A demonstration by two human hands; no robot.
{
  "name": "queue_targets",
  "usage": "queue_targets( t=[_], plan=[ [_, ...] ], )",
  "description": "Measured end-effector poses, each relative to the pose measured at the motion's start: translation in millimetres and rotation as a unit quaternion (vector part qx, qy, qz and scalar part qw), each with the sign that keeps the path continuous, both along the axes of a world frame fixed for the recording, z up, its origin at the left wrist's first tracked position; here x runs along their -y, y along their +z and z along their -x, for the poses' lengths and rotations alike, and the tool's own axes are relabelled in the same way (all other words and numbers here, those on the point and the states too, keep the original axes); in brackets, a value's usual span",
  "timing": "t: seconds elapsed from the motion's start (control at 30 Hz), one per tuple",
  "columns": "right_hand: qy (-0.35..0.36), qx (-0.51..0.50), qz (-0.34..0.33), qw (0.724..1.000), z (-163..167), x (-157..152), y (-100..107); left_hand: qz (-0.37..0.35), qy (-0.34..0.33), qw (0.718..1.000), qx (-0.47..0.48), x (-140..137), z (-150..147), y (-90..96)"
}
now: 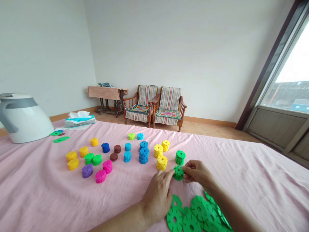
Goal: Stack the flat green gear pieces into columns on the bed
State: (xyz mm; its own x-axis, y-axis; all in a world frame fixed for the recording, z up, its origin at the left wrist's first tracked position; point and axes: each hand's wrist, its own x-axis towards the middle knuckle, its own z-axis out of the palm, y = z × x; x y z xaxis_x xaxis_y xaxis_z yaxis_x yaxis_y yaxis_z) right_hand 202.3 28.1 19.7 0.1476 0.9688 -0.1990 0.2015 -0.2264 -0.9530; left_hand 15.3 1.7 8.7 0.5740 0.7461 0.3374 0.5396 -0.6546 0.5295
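On the right part of the pink-covered worktop, the near green stack sits between your hands. Its discs look light and stiff, probably slick enough to slip apart; hold opposite rims. They're bright green, notched, centrally holed. Your left hand touches the left edge with its index finger; your right hand bunches its fingertips at the right. Whether either pinches, you cannot tell.

I see a bare left hand at lower centre and a bare right hand right of it, slim-fingered, the left forearm and right forearm bare too.
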Motion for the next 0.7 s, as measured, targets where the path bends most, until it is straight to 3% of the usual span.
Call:
queue_targets(
  t=[0.07,0.13,0.2,0.27,0.33,0.4,0.57,0.7],
  plan=[
    [0.012,0.033,-0.013,0.999,-4,5,7,0.002,-0.002,1.000,0.000,0,0,1.0],
    [0.071,0.117,-0.022,0.990,-12,14,18,0.004,-0.002,1.000,0.003,0,0,1.8],
    [0.186,0.229,-0.011,0.955,-20,26,32,0.007,-0.001,1.000,0.007,0,0,2.3],
    [0.290,0.319,-0.004,0.902,-25,39,45,0.009,-0.001,1.000,0.009,1,0,2.5],
    [0.334,0.384,0.004,0.861,-27,48,54,0.011,0.000,1.000,0.008,1,0,2.5],
    [0.353,0.414,0.014,0.839,-25,52,58,0.011,0.001,1.000,0.006,2,0,2.4],
    [0.361,0.410,0.013,0.838,-20,49,54,0.006,-0.003,1.000,0.012,1,1,1.8],
    [0.349,0.332,-0.026,0.876,-29,43,51,0.004,-0.006,1.000,0.022,1,0,1.5]
  ],
)
